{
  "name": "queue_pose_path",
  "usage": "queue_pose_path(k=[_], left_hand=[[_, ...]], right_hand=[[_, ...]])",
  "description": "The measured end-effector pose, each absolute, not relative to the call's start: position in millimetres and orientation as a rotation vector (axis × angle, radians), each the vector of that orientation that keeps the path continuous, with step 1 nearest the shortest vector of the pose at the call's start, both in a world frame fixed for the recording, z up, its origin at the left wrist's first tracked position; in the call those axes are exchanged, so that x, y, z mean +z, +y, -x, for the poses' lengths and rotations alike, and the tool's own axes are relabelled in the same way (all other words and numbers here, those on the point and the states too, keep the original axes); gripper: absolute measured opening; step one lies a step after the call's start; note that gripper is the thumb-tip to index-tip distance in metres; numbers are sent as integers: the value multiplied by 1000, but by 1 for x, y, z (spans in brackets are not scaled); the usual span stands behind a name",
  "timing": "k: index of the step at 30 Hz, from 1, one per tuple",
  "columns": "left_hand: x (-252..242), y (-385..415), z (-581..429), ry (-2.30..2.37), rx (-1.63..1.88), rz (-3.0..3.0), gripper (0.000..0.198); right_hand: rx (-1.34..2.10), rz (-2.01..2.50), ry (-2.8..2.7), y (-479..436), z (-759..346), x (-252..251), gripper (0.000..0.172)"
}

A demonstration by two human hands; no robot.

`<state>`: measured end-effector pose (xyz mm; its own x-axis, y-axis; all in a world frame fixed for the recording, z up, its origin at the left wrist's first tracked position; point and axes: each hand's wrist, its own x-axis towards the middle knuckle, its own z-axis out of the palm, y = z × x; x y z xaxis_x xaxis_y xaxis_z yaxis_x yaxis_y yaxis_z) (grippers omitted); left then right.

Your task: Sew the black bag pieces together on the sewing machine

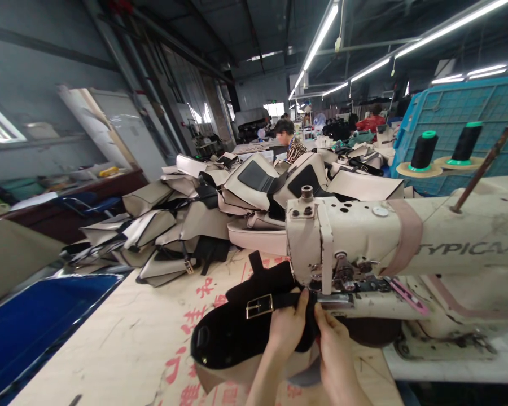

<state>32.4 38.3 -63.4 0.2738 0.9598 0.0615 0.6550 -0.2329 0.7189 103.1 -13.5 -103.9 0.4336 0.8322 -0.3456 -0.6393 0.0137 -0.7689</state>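
Observation:
Both my hands grip a black and beige bag [232, 332] at the left end of the sewing machine [359, 237]. My left hand [288, 327] closes on the black strap and edge, just right of a gold-toned buckle [259, 306]. Close beside it, my right hand [336, 344] pinches the bag's right edge, thumb upward. The held edge lies by the machine's narrow arm, under the head. A black flap with a tab stands up behind the buckle. My hands hide part of the bag's right side, and the needle cannot be made out.
Many beige and black bags [190, 223] are heaped behind the wooden tabletop [122, 332], which bears red writing. A blue bin [38, 332] stands at left. Black thread cones [423, 151] and a blue crate [482, 118] are at right. A person [294, 144] sits beyond the heap.

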Motion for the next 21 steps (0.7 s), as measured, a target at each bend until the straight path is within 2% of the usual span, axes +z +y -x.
queue_pose_path(k=[5, 13, 19, 21], left_hand=[[-60, 38, -34, 1455, 701, -1970, 29], [-57, 40, -35, 1478, 683, -1948, 27], [-56, 40, -35, 1480, 637, -1923, 27], [-57, 41, -34, 1475, 650, -1924, 29]], right_hand=[[1181, 1050, -272, -16, -107, -99, 44], [1076, 1178, -301, -12, -104, -104, 52], [1112, 1291, -629, -19, -127, -93, 51], [982, 1402, -817, -39, -158, -84, 46]])
